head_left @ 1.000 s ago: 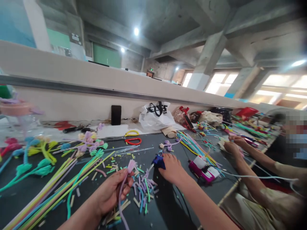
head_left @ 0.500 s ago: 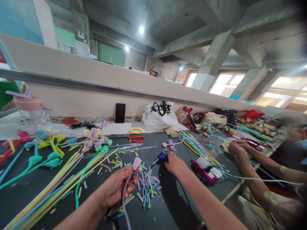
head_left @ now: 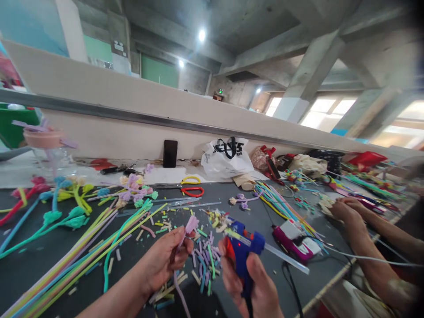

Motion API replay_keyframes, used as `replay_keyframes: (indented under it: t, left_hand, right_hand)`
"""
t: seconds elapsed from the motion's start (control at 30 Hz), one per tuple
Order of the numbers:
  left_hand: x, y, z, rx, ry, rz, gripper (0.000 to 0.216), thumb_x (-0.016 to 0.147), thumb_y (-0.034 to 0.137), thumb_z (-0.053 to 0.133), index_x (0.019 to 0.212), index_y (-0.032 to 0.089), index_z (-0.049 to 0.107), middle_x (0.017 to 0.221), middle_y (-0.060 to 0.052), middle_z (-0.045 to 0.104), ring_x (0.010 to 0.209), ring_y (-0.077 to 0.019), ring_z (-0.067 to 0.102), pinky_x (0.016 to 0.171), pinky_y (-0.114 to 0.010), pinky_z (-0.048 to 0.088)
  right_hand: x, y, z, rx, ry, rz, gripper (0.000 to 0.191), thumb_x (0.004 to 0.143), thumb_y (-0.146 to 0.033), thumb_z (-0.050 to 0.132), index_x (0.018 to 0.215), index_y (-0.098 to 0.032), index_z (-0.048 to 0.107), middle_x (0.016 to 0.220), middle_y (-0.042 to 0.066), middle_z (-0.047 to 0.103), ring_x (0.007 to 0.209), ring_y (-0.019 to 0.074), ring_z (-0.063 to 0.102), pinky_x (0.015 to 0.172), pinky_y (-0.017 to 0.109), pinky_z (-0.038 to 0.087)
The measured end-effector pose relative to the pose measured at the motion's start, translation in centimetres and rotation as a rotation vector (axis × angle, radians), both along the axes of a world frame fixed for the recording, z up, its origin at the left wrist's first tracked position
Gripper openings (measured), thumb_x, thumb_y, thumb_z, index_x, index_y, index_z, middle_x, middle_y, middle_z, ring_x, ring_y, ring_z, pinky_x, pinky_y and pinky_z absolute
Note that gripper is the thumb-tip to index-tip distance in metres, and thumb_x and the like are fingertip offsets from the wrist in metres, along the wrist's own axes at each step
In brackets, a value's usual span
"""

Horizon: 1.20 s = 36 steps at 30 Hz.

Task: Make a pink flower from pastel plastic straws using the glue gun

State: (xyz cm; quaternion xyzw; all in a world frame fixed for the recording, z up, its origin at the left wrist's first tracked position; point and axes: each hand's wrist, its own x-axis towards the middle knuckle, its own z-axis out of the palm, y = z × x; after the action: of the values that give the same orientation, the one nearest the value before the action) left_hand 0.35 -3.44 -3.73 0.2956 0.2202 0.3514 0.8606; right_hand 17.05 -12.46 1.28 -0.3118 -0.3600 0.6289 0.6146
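Observation:
My left hand (head_left: 164, 260) is closed on a lilac pipe cleaner (head_left: 186, 238) with a folded bud at its top; its tail hangs down below my palm. My right hand (head_left: 253, 287) grips the handle of a blue hot-glue gun (head_left: 243, 247), held upright just right of the bud, nozzle toward it and a clear glue stick (head_left: 285, 260) poking out behind. Short cut pipe-cleaner pieces (head_left: 203, 258) litter the dark table between my hands.
Long coloured pipe cleaners (head_left: 76, 260) fan across the left, with finished stem flowers (head_left: 59, 212) behind. Red and yellow scissors (head_left: 192, 187), a white plastic bag (head_left: 227, 157) and a phone (head_left: 170, 153) stand further back. A pink glue gun (head_left: 293, 236) lies right. Another person's hands (head_left: 344, 210) work at the right.
My right hand has lifted the blue glue gun from the table and brought it back next to the lilac bud. My left hand has stayed almost still.

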Motion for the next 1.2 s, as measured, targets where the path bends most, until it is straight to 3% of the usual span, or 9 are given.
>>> replay_keyframes:
  t: [0.1,0.17,0.27,0.43,0.63,0.93,1.07,1.2]
  left_hand:
    - [0.1,0.0,0.1,-0.013,0.022,0.036,0.020,0.082,0.033,0.052,0.081,0.012,0.053,0.062,0.001,0.053,0.038,0.0001,0.029,0.036,-0.014,0.010]
    - [0.1,-0.1,0.1,-0.014,0.040,0.057,0.021,0.081,0.034,0.052,0.081,0.013,0.052,0.062,0.001,0.053,0.038,-0.0001,0.030,0.036,-0.014,0.011]
    - [0.2,-0.1,0.1,-0.004,0.057,0.078,0.021,0.082,0.035,0.052,0.081,0.014,0.052,0.061,0.002,0.053,0.038,-0.0001,0.030,0.037,-0.015,0.013]
    - [0.4,-0.1,0.2,0.006,0.098,0.112,0.022,0.082,0.035,0.051,0.081,0.013,0.054,0.063,0.001,0.054,0.038,0.0002,0.033,0.038,-0.014,0.015]
    - [0.5,-0.2,0.1,0.049,0.108,0.129,0.022,0.082,0.037,0.050,0.077,0.015,0.051,0.064,0.001,0.055,0.039,-0.0005,0.034,0.039,-0.015,0.017]
    - [0.5,-0.3,0.9,0.070,0.146,0.147,0.022,0.082,0.037,0.049,0.075,0.016,0.049,0.061,0.002,0.055,0.037,-0.0007,0.031,0.037,-0.015,0.017]
    - [0.4,-0.3,0.8,0.075,0.161,0.134,0.024,0.082,0.039,0.049,0.074,0.017,0.046,0.061,0.002,0.055,0.037,-0.0013,0.032,0.038,-0.016,0.017]
    - [0.4,-0.3,0.7,0.091,0.149,0.136,0.024,0.082,0.039,0.049,0.074,0.017,0.045,0.062,0.002,0.055,0.038,-0.0014,0.033,0.038,-0.016,0.017]
  right_hand:
    - [-1.0,-0.3,-1.0,-0.032,0.140,0.052,0.051,0.072,-0.064,0.050,0.089,-0.017,0.059,0.049,-0.006,0.040,0.032,0.0016,0.018,0.031,0.015,0.021]
    - [-1.2,-0.2,-1.6,-0.024,0.105,0.084,0.052,0.073,-0.065,0.048,0.092,-0.017,0.057,0.049,-0.006,0.042,0.031,0.0025,0.022,0.031,0.016,0.024]
    - [-1.2,-0.2,-2.6,-0.007,-0.094,0.097,0.049,0.078,-0.061,0.044,0.093,-0.015,0.055,0.044,-0.005,0.044,0.032,0.0059,0.033,0.036,0.018,0.032]
    - [-1.2,-0.9,-4.4,0.021,-0.554,-0.070,0.050,0.083,-0.058,0.038,0.094,-0.012,0.054,0.045,-0.003,0.048,0.038,0.0083,0.040,0.045,0.022,0.034]
    - [-1.0,-1.1,-5.3,-0.011,-0.816,-0.095,0.057,0.082,-0.060,0.033,0.096,-0.011,0.057,0.044,-0.001,0.049,0.040,0.0111,0.042,0.047,0.024,0.035]
    - [-1.0,-0.9,-6.5,0.035,-0.774,-0.118,0.049,0.083,-0.057,0.037,0.091,-0.012,0.056,0.052,0.001,0.054,0.038,0.0103,0.046,0.045,0.024,0.037]
    - [-1.5,-0.9,-6.8,0.011,-0.730,-0.186,0.045,0.082,-0.055,0.041,0.085,-0.013,0.057,0.045,-0.003,0.047,0.038,0.0109,0.047,0.043,0.023,0.037]
    - [-2.1,-0.8,-6.4,-0.025,-0.655,-0.253,0.044,0.079,-0.056,0.046,0.083,-0.013,0.056,0.059,0.001,0.054,0.037,0.0077,0.045,0.039,0.021,0.034]
